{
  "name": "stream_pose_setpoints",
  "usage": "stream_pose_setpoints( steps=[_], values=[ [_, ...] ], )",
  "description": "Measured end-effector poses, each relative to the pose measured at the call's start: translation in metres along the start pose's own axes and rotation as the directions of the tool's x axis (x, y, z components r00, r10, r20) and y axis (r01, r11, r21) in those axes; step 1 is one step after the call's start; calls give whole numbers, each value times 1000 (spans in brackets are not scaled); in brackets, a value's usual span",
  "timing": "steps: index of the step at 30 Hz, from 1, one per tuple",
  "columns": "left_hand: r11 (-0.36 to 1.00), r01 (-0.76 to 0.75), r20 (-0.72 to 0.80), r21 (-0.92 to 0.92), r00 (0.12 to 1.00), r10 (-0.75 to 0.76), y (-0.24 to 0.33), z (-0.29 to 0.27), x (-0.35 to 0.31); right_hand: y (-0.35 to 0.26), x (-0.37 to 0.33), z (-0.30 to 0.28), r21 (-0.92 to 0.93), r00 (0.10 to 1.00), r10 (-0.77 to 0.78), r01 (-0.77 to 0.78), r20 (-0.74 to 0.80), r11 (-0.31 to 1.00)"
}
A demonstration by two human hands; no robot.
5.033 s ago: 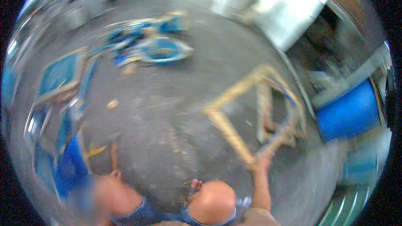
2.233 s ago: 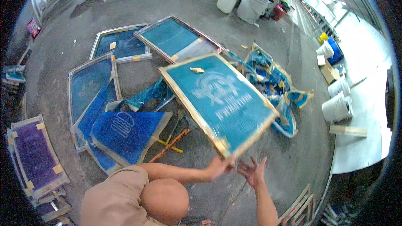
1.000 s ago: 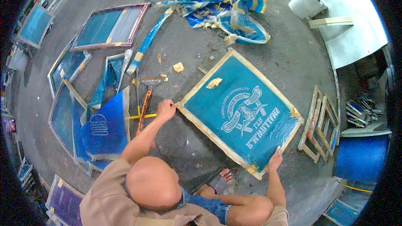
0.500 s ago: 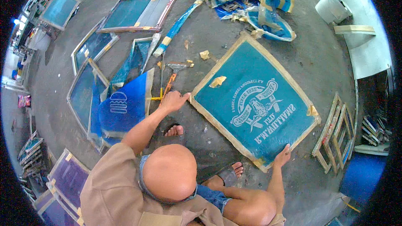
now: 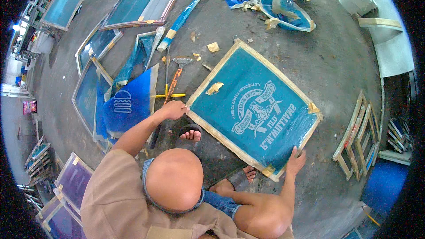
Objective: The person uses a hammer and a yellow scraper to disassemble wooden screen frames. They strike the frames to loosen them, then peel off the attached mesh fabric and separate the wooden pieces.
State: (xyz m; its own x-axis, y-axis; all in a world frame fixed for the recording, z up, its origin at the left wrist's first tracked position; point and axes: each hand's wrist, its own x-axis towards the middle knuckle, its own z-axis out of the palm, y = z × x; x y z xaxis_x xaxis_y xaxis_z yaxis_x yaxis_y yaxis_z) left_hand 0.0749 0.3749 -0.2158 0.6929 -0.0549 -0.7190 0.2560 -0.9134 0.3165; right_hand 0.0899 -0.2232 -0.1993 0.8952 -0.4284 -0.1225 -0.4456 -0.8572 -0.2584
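2 hands on 1 teal screen [image 5: 256, 110]: flat mesh panel, tan taped border, pale emblem and lettering on its face. It sits corner-up over the middle of the floor [image 5: 327, 62], right in front of the person; can't tell if it's fully resting or partly raised.

Left hand [image 5: 175, 109]: grip mostly closed, fingers curled, fingertips touching the screen's left corner. Can't tell if they pinch it. Right hand [image 5: 295, 161]: grip closed on the lower-right border near the bottom corner, thumb toward the upper face.

1 peeling tan scrap [image 5: 214, 88] on the mesh, near the upper-left border. Bottom corner is just beside a sandalled foot [image 5: 239, 179].

Left of the screen: 1 orange-handled scraper [image 5: 173, 82] crossing 1 yellow rod [image 5: 177, 95], then loose blue mesh [image 5: 130, 102] with a pale outline print, lying over other framed screens.

Toward the floor's far edge: heap of crumpled teal-blue mesh [image 5: 285, 13], plus 1 red-edged screen [image 5: 133, 6] to its left. Near the floor's right edge: bare wooden frames [image 5: 349, 125], overlapping, apart from the teal screen. Purple screens [image 5: 75, 177] at near left.
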Motion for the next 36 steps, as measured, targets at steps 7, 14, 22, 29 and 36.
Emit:
stream_pose_setpoints(
  steps=[7, 14, 22, 29, 36],
  values=[
    [994, 105, -58, -28, 993, -107, -7, 23, -15, -149, -27, 29, 179, 696, -671, 648, 255, 741],
    [985, 169, 19, -35, 985, -169, -3, 10, 2, -235, -67, 71, 85, 576, -655, 716, 489, 693],
    [929, 5, 16, -370, 1000, 1, -11, 27, 8, -229, -68, 91, 49, 581, -647, 725, 494, 687],
    [683, -485, -231, -546, 871, 433, 195, -33, 39, -236, -59, 82, -87, 545, -466, 709, 697, 700],
    [515, -790, -155, -333, 585, 796, 283, -43, 31, -183, -43, 100, 356, 624, -564, 438, 541, 826]
  ],
)
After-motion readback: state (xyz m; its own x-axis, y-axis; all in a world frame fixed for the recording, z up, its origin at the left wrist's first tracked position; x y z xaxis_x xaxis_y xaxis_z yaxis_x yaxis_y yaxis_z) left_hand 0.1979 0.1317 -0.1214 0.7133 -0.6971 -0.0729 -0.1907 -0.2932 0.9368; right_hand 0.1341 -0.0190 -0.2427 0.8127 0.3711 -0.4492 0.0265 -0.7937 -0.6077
